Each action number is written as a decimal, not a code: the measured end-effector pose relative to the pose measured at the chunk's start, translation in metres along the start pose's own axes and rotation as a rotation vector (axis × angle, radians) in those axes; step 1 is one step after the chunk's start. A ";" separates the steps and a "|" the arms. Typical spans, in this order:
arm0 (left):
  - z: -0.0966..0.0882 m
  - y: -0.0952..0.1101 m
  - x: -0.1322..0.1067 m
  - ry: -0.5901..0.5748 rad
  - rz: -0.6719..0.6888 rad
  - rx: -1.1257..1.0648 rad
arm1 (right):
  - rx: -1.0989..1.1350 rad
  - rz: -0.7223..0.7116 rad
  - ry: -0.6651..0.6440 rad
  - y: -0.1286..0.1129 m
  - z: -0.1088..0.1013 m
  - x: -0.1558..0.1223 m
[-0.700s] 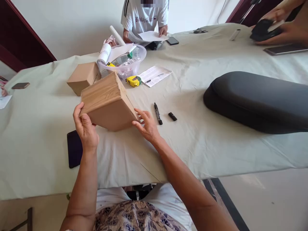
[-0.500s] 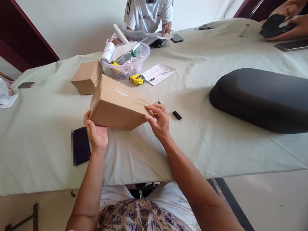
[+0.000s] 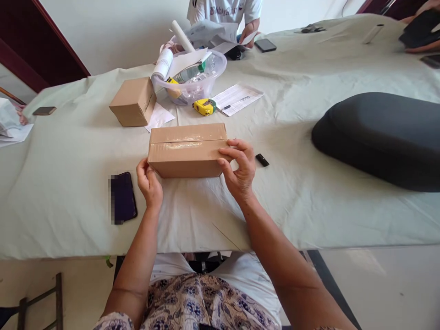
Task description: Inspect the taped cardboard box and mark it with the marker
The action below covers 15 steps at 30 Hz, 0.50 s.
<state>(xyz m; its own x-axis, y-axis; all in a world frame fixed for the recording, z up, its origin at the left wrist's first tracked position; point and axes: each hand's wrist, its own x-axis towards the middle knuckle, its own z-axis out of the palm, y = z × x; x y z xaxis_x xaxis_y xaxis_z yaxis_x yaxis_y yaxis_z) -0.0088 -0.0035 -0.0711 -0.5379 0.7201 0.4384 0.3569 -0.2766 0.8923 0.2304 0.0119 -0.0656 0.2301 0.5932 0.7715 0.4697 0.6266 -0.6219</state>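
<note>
A taped brown cardboard box (image 3: 187, 149) lies flat on the cloth-covered table (image 3: 292, 201) in front of me, its long side facing me. My left hand (image 3: 149, 183) grips its left end from below and the side. My right hand (image 3: 239, 169) clasps its right end, fingers curled over the top edge. A black marker cap (image 3: 262, 160) lies just right of my right hand.
A dark phone (image 3: 123, 197) lies left of my left hand. Behind the box stand a smaller cardboard box (image 3: 133, 101), a clear bowl of items (image 3: 192, 75), a yellow tape measure (image 3: 204, 107) and a paper sheet (image 3: 238, 98). A large dark padded case (image 3: 378, 137) fills the right. Another person (image 3: 225, 13) sits at the far end.
The box was tilted up in the air between my hands; it has turned and come down flat onto the table, long side toward me. Both hands stay on its ends.
</note>
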 end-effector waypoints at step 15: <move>0.030 0.033 -0.036 0.026 0.144 0.149 | -0.285 0.065 0.012 -0.037 0.017 -0.018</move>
<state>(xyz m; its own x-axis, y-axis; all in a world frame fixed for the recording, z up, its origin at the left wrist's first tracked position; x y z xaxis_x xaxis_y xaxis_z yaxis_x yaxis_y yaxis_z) 0.0458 -0.0195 -0.0608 -0.4918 0.6626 0.5649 0.5399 -0.2770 0.7949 0.1943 -0.0136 -0.0589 0.2766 0.6201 0.7341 0.6740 0.4193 -0.6082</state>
